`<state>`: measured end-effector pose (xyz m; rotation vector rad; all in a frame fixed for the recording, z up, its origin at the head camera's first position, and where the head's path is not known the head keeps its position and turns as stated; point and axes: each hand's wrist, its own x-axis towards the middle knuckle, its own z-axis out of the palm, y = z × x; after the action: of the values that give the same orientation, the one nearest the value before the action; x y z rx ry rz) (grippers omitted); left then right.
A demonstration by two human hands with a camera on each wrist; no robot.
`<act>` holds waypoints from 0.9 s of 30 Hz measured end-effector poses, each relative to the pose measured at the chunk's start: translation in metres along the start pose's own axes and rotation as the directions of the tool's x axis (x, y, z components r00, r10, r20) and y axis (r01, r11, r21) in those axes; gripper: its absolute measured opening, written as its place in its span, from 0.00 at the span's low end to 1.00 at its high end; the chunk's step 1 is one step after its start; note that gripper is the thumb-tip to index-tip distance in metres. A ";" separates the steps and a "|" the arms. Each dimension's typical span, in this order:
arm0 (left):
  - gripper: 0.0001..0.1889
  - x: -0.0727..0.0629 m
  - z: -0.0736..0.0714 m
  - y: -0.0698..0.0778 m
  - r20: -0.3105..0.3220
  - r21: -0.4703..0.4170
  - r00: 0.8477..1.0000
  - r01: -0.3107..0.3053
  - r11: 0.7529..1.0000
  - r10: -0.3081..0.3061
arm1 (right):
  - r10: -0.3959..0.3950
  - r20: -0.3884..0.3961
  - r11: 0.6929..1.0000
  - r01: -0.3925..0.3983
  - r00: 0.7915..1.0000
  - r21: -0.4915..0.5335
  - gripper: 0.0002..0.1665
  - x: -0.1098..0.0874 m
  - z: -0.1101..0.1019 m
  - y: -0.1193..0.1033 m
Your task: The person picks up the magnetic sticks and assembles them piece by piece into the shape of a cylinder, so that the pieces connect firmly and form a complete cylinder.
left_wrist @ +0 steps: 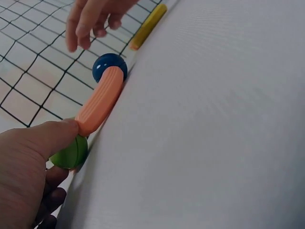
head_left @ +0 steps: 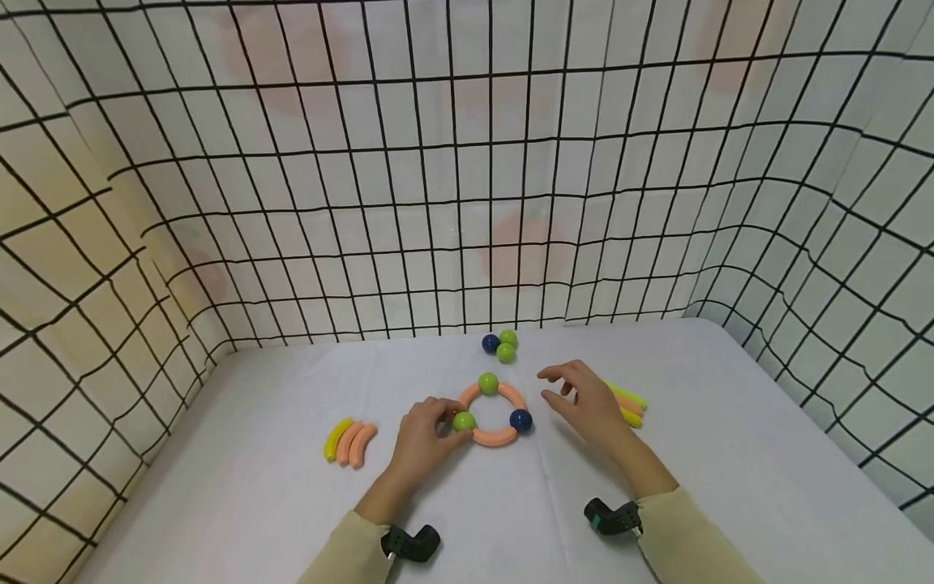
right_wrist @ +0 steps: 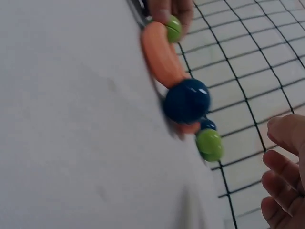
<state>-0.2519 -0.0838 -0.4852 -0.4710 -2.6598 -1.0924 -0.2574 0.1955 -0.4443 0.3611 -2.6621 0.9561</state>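
Left hand (head_left: 423,438) pinches a glossy green ball (head_left: 464,421); right hand (head_left: 589,405) free, thumb and fingers apart.
Ball sits in a ring of curved orange pieces (head_left: 495,439), probably plastic, on white cloth (head_left: 511,519); loose blue and green balls (head_left: 506,353) beyond.

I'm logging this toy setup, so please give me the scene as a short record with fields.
Ring: three orange curved pieces, two green balls, one blue ball
Left hand: grips the ring at its left green ball
Right hand: right of the ring, holding nothing
Loose balls: one blue, two green, beyond the ring
Left group: one yellow, two orange, curved
Right group: yellowish and orange pieces, partly hidden by the right hand
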 end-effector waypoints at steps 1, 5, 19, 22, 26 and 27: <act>0.17 0.000 0.000 0.000 -0.001 0.000 1.000 -0.001 1.000 0.001 | -0.005 -0.030 1.000 0.005 1.000 -0.013 0.16 0.001 -0.005 0.002; 0.17 0.000 0.000 0.000 0.003 0.002 1.000 0.004 1.000 -0.004 | 0.031 -0.077 0.999 -0.033 0.997 -0.033 0.16 0.005 -0.025 0.018; 0.17 0.000 0.000 0.000 -0.003 0.010 1.000 -0.002 1.000 0.002 | 0.270 0.004 0.961 -0.269 0.963 -0.065 0.22 -0.002 -0.054 0.087; 0.17 0.000 0.000 -0.001 -0.004 0.010 1.000 -0.006 1.000 0.006 | 0.289 0.026 0.957 -0.288 0.957 -0.048 0.24 -0.004 -0.053 0.094; 0.18 0.000 0.000 -0.001 0.009 0.009 1.000 0.000 1.000 0.000 | 0.296 0.038 0.955 -0.295 0.954 -0.042 0.24 -0.007 -0.053 0.100; 0.18 0.000 0.000 -0.001 0.013 0.010 1.000 0.002 1.000 -0.002 | 0.293 0.040 0.956 -0.292 0.955 -0.043 0.24 -0.007 -0.053 0.100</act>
<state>-0.2523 -0.0844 -0.4854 -0.4749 -2.6764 -1.0802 -0.2739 0.3059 -0.4654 -0.0236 -2.8233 0.9889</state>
